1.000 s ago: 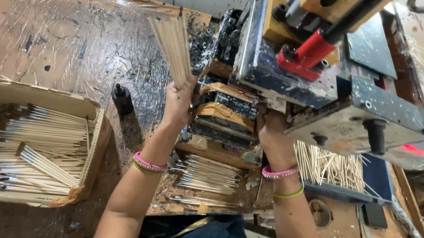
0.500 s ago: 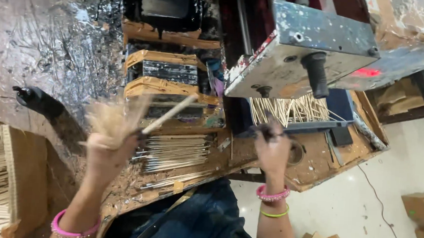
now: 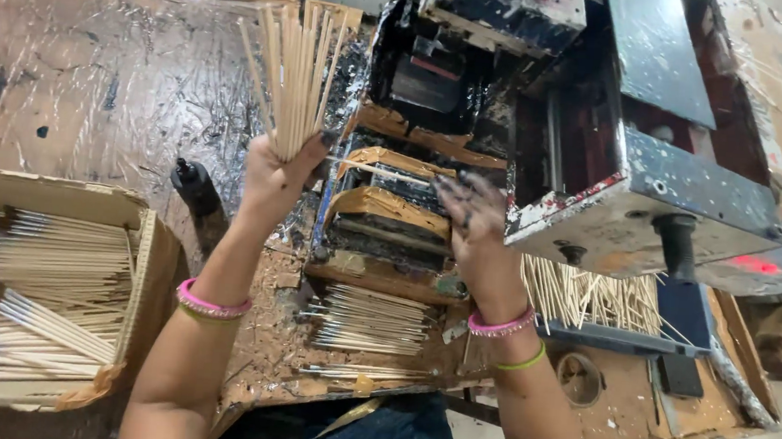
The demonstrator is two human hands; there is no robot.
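Note:
My left hand (image 3: 276, 177) is raised and grips a fanned bundle of thin wooden sticks (image 3: 293, 73), held upright above the foil-covered table. One single stick (image 3: 378, 171) lies crosswise on the brown, paint-caked feed block (image 3: 383, 208) of the machine. My right hand (image 3: 470, 223), fingers stained dark and spread, rests against that block's right side beside the stick's end. Below the block lies a pile of finished sticks (image 3: 367, 321) with dark tips.
A cardboard box (image 3: 145, 257) at left holds several dark-tipped sticks (image 3: 41, 300). The metal machine head (image 3: 650, 187) overhangs at right. Plain sticks (image 3: 592, 298) lie on a tray under it. A black knob (image 3: 194, 183) stands near my left wrist.
The view swung back over the machine. My left hand lifted the stick bundle up and upright. My right hand moved from the tray of plain sticks to the feed block.

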